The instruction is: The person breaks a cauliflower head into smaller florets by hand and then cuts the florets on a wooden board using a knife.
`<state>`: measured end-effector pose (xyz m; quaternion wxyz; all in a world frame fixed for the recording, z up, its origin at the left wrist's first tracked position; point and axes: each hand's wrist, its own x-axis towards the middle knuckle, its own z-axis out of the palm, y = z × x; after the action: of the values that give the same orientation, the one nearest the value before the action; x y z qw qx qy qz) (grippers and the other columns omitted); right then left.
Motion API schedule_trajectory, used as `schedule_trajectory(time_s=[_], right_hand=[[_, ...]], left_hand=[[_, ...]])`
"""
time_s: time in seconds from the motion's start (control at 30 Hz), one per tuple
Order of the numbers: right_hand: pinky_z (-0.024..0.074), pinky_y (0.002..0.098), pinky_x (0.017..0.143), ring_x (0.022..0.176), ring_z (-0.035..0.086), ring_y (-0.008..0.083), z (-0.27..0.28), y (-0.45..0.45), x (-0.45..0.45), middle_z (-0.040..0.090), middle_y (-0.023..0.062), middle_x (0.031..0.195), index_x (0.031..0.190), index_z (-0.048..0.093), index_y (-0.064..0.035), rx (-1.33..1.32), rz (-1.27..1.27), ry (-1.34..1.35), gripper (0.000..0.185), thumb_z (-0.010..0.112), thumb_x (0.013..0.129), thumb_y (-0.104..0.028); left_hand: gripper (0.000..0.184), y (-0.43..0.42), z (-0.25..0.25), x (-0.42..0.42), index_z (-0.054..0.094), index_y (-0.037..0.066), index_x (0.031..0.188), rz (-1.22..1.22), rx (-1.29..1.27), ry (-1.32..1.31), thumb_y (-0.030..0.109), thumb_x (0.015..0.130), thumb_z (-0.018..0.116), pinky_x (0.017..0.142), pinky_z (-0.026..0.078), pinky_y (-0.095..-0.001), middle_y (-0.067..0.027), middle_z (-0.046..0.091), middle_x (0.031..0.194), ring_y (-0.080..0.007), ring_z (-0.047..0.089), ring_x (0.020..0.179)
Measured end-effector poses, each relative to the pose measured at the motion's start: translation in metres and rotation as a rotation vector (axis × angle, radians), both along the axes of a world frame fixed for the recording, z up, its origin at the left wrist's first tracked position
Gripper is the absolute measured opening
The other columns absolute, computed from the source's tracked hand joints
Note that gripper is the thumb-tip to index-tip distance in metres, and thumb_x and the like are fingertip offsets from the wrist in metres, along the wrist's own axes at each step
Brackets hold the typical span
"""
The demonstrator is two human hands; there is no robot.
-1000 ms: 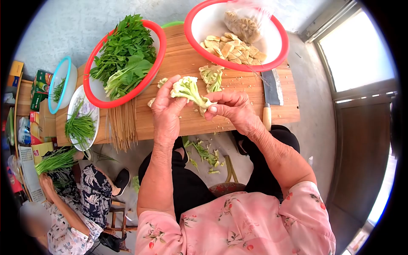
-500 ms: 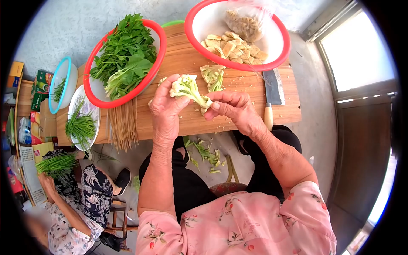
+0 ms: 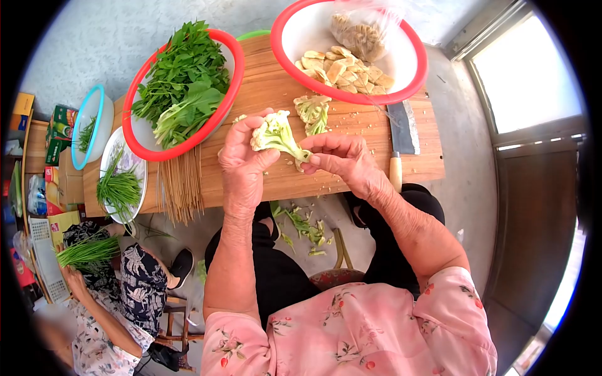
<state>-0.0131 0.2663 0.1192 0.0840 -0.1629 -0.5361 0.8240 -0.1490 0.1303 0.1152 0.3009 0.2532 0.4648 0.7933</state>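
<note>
A cauliflower floret [image 3: 279, 136] is held over the wooden table [image 3: 232, 169] between both hands. My left hand [image 3: 243, 147] grips its head end, thumb below and fingers behind. The thumb and fingers of my right hand [image 3: 346, 160] pinch the stem end. Another piece of cauliflower [image 3: 313, 113] lies on the table just beyond, with small crumbs scattered around it. To the right of my right hand rests a cleaver [image 3: 402, 135] with a pale wooden handle pointing toward me.
A red-rimmed basin [image 3: 237, 88] holds leafy greens; another red-rimmed basin [image 3: 421, 69] holds sliced pale pieces and a plastic bag. Thin sticks [image 3: 180, 185] and a white plate [image 3: 145, 169] of green stalks lie left. Trimmings [image 3: 304, 225] litter the floor. A co-worker [image 3: 106, 313] holds green stalks.
My fingers have shifted slightly on the floret, which stays in nearly the same place. At the left, the co-worker's bunch of green stalks has moved a little.
</note>
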Motion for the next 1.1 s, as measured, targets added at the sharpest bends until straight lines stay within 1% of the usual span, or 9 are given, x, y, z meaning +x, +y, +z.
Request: schedule_trajectory(time_s=[0.17,0.37,0.47,0.63,0.7,0.83,0.9,1.0,1.1], right_hand=[[0.0519,0.0261,0.075,0.077,0.063,0.0122,0.002,0.000,0.000,0.067,0.0077,0.088,0.110,0.061,0.0036,-0.010,-0.007,0.002,0.026,0.063,0.086,-0.007],[0.0533,0.0270,0.072,0.075,0.065,0.0144,0.002,0.000,-0.001,0.067,0.0104,0.089,0.111,0.061,0.0042,-0.036,-0.014,-0.028,0.026,0.059,0.090,-0.010],[0.0544,0.0286,0.071,0.075,0.066,0.0162,0.000,-0.001,-0.001,0.066,0.0119,0.090,0.112,0.059,0.0047,-0.103,-0.039,-0.012,0.026,0.056,0.092,-0.012],[0.0555,0.0305,0.070,0.074,0.066,0.0182,-0.007,0.002,-0.001,0.066,0.0129,0.091,0.115,0.057,0.0053,-0.171,-0.041,0.031,0.027,0.052,0.094,-0.012],[0.0546,0.0328,0.074,0.077,0.067,0.0205,-0.009,0.003,0.000,0.067,0.0145,0.092,0.116,0.058,0.0013,-0.169,-0.011,0.055,0.029,0.053,0.095,-0.019],[0.0546,0.0325,0.073,0.076,0.066,0.0202,-0.009,0.002,-0.001,0.067,0.0139,0.092,0.116,0.058,0.0012,-0.153,-0.017,0.050,0.029,0.052,0.095,-0.019],[0.0553,0.0294,0.070,0.073,0.066,0.0166,-0.007,0.001,-0.001,0.066,0.0115,0.090,0.115,0.058,0.0039,-0.164,-0.023,0.036,0.027,0.050,0.095,-0.013],[0.0547,0.0320,0.073,0.077,0.066,0.0198,-0.012,0.002,0.001,0.067,0.0133,0.092,0.118,0.058,0.0006,-0.118,-0.012,0.039,0.030,0.052,0.095,-0.019],[0.0550,0.0322,0.073,0.078,0.066,0.0198,-0.014,0.002,0.002,0.067,0.0133,0.093,0.119,0.057,0.0004,-0.112,-0.033,0.046,0.031,0.053,0.095,-0.018]], left_hand=[[0.051,0.000,0.001,0.000,0.053,0.005,0.118,-0.021,0.029,-0.009,-0.015,0.072,0.062,0.100,0.043,-0.0342,-0.0128,0.052,0.127,-0.0207,0.051,0.116],[0.056,-0.001,0.004,0.001,0.049,0.004,0.126,-0.001,-0.110,-0.039,-0.014,0.074,0.063,0.099,0.042,-0.0325,-0.0094,0.055,0.124,-0.0177,0.052,0.114],[0.060,-0.001,0.005,0.001,0.045,0.003,0.132,-0.005,-0.114,0.008,-0.011,0.076,0.063,0.092,0.046,-0.0291,-0.0078,0.056,0.122,-0.0153,0.054,0.109],[0.059,-0.002,0.010,0.002,0.042,0.002,0.134,0.016,-0.285,0.058,-0.005,0.080,0.062,0.078,0.049,-0.0225,-0.0056,0.057,0.118,-0.0120,0.056,0.102],[0.058,-0.002,0.009,0.002,0.042,0.002,0.134,0.018,-0.292,0.064,-0.005,0.080,0.062,0.079,0.048,-0.0229,-0.0056,0.057,0.117,-0.0121,0.055,0.102],[0.055,-0.001,0.008,0.004,0.042,0.001,0.134,-0.010,-0.295,0.050,-0.004,0.082,0.060,0.080,0.048,-0.0249,-0.0068,0.057,0.116,-0.0131,0.055,0.103],[0.053,-0.002,0.006,0.004,0.042,0.001,0.133,-0.003,-0.291,0.055,-0.004,0.083,0.060,0.082,0.048,-0.0262,-0.0074,0.057,0.116,-0.0137,0.055,0.104],[0.050,-0.002,0.004,0.003,0.043,0.000,0.131,0.017,-0.289,0.061,-0.004,0.084,0.058,0.085,0.048,-0.0287,-0.0084,0.057,0.116,-0.0147,0.055,0.105],[0.049,-0.001,0.002,0.003,0.043,0.000,0.131,0.031,-0.288,0.050,-0.006,0.084,0.056,0.088,0.048,-0.0306,-0.0091,0.056,0.117,-0.0156,0.055,0.106]])
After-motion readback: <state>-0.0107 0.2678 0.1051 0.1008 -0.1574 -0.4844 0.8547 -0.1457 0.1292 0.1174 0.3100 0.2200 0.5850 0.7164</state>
